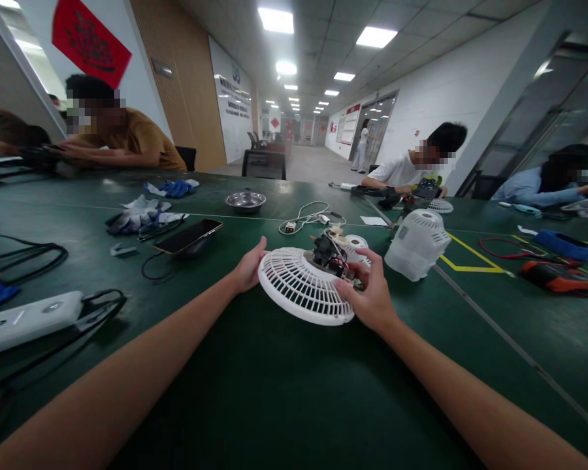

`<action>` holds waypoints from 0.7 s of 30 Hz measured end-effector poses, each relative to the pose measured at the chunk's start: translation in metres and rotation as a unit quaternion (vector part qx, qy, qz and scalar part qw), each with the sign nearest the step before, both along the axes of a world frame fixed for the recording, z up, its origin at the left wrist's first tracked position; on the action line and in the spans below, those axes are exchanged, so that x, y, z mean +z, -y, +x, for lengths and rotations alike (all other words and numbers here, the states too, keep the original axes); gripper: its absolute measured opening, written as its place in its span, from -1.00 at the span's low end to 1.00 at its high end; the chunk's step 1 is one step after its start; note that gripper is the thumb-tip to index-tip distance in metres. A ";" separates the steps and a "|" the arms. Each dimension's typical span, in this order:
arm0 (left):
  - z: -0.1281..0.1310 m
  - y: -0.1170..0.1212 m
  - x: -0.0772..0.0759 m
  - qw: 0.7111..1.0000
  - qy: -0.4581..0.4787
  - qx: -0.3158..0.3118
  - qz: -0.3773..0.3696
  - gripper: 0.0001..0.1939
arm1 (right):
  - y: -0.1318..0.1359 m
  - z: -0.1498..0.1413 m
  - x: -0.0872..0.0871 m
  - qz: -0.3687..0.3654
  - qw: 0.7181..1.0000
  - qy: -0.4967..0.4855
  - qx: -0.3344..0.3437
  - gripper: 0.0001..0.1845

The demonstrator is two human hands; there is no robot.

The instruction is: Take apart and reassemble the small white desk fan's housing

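Note:
Between my hands is a white round fan grille (304,287), tilted above the green table. A dark fan motor (329,253) with wires and a pale gearbox part is fixed at its centre. My left hand (249,266) grips the grille's left rim, thumb pointing up. On the right side, my right hand (370,290) curls its fingers and thumb about the grille's edge and the motor's lower end. Just behind the motor stands a small white round part (357,243), partly hidden. A white plastic motor housing (418,245) is on the table to the right.
On the green table (294,398) are a metal bowl (245,201), a white cable (304,219), a phone (189,236), gloves (140,215) and a power strip (34,320). An orange multimeter (561,277) lies right. Several people sit around the table.

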State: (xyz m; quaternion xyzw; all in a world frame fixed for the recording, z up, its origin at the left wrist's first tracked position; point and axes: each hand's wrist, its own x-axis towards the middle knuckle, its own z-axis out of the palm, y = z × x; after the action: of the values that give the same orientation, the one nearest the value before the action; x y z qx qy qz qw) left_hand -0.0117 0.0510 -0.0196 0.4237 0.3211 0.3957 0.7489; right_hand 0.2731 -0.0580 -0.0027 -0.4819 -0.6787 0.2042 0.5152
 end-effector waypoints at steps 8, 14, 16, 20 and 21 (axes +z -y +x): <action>-0.002 -0.005 0.000 0.996 -0.033 -0.036 -0.078 -0.73 | -0.010 0.003 -0.005 0.017 0.988 0.154 0.026 -0.16; 0.003 -0.006 -0.001 0.997 -0.044 -0.016 -0.057 -0.77 | -0.018 0.032 0.004 0.068 0.984 0.159 0.040 -0.41; 0.005 -0.005 -0.002 0.998 -0.050 0.004 -0.046 -0.80 | -0.026 0.045 0.003 0.092 0.982 0.164 -0.035 -0.40; 0.009 -0.003 -0.002 0.997 -0.056 0.037 -0.026 -0.85 | -0.044 0.064 -0.008 0.071 0.970 0.175 -0.151 -0.23; 0.010 -0.001 -0.001 0.997 -0.057 0.038 -0.020 -0.86 | -0.047 0.067 -0.011 0.055 0.970 0.174 -0.158 -0.18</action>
State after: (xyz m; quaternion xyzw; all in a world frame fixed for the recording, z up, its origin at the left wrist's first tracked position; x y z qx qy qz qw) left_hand -0.0020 0.0522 -0.0207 0.4177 0.3875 0.3925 0.7221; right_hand 0.3396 -0.0108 -0.0135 -0.5823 -0.6834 -0.0044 0.4403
